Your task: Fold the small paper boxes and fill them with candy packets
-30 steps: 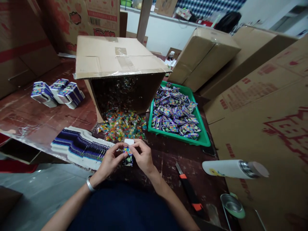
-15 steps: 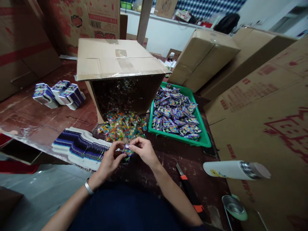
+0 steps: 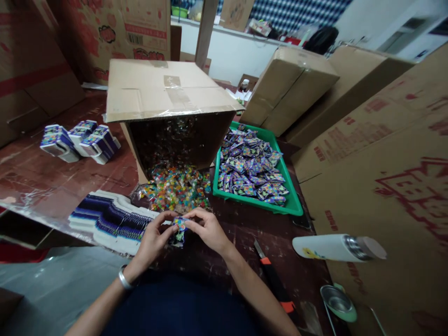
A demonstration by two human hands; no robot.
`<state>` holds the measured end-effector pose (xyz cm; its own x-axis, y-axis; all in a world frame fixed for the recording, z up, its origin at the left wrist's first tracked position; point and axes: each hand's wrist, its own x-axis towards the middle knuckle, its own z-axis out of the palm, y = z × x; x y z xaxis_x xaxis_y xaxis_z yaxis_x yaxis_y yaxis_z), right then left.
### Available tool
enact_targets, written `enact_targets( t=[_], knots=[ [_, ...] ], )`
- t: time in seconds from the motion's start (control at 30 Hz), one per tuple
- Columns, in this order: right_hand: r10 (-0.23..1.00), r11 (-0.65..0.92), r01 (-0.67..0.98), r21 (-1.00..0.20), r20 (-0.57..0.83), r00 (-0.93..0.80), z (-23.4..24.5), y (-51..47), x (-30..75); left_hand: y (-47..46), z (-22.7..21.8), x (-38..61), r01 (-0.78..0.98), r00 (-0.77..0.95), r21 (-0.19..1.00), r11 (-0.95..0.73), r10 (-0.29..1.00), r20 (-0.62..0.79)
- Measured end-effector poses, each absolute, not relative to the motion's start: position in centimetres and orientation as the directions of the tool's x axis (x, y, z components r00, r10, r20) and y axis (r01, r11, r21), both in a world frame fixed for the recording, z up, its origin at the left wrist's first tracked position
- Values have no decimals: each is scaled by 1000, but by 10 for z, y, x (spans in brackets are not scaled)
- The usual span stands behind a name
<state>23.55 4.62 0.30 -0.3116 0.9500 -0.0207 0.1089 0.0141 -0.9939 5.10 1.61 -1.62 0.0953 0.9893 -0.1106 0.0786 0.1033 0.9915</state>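
A small purple printed packet (image 3: pixel 179 231) is held between the left hand (image 3: pixel 156 235) and the right hand (image 3: pixel 206 228) above the dark red table (image 3: pixel 234 228). The packet's upper left edge is pinched between the thumb and fingers of the left hand; its upper right edge is pinched by the thumb and fingers of the right hand. The packet is thus positioned at the fingertips of both hands, with its lower portion exposed beneath them.

An overlapping row of flat printed cards (image 3: pixel 108 217) is located just beside the left hand, on its outer side. Multicoloured pieces in clear film (image 3: pixel 178 189) are heaped directly beyond both hands, at the mouth of a cardboard box (image 3: pixel 140 88) laid on its side. A green tray (image 3: pixel 293 200), filled with similar purple packets (image 3: pixel 250 165), is placed beyond and to the right of the right hand. A utility knife (image 3: pixel 271 275) is laid beside the right forearm, blade pointed away from the body.
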Motion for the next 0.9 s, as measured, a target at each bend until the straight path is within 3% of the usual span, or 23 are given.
enact_targets(
  t=[0.1,0.17,0.3,0.43,0.53,0.67,0.9],
  knots=[
    [959,-83,53,-995,-94,-269,2,51,247,17,-23,41,151,200,983,103,971,-133],
    [991,-47,18,-999,-49,-128,3,68,265,18,-34,25,352,180,931,92,970,-164],
    [965,91,-79,-993,68,255,25,132,333,21,-58,-11,811,117,585,23,973,-201],
    [883,232,-155,-960,140,448,57,185,389,14,-73,-18,928,132,370,-27,956,-261],
    [926,223,-158,-962,159,342,56,187,379,10,-81,-14,945,123,326,-39,962,-243],
    [983,185,197,-963,180,-41,18,144,320,11,-85,-10,950,115,308,-55,977,-180],
    [974,149,422,-894,60,-217,-31,77,261,8,-46,4,981,82,190,-51,984,-158]
  ],
)
